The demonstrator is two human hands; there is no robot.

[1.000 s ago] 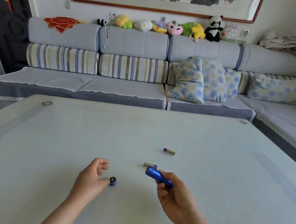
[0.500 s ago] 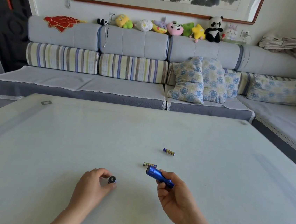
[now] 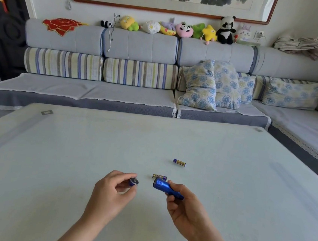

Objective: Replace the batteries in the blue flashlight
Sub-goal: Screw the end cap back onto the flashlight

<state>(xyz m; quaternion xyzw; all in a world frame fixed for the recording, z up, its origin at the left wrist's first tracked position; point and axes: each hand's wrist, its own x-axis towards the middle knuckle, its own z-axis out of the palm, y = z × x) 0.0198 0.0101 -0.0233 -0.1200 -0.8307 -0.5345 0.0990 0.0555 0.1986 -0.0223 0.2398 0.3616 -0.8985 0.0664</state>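
My right hand [image 3: 185, 208] grips the blue flashlight body [image 3: 166, 188], which lies tilted with its wide end toward the upper left. My left hand [image 3: 112, 193] pinches the flashlight's blue end cap [image 3: 133, 182] between thumb and fingers, lifted off the table, its metal spring side facing right. The cap and the body are a short gap apart. One battery [image 3: 159, 177] lies on the table just behind the flashlight's wide end. A second battery [image 3: 179, 162] lies farther back and to the right.
The pale table [image 3: 51, 168] stretches wide on all sides of my hands. A grey sofa [image 3: 117, 94] with patterned cushions [image 3: 200, 89] runs behind the far edge and along the right side.
My left hand closed on the end cap that lay on the table and lifted it up and to the right, nearer the flashlight. My right hand stayed nearly still.
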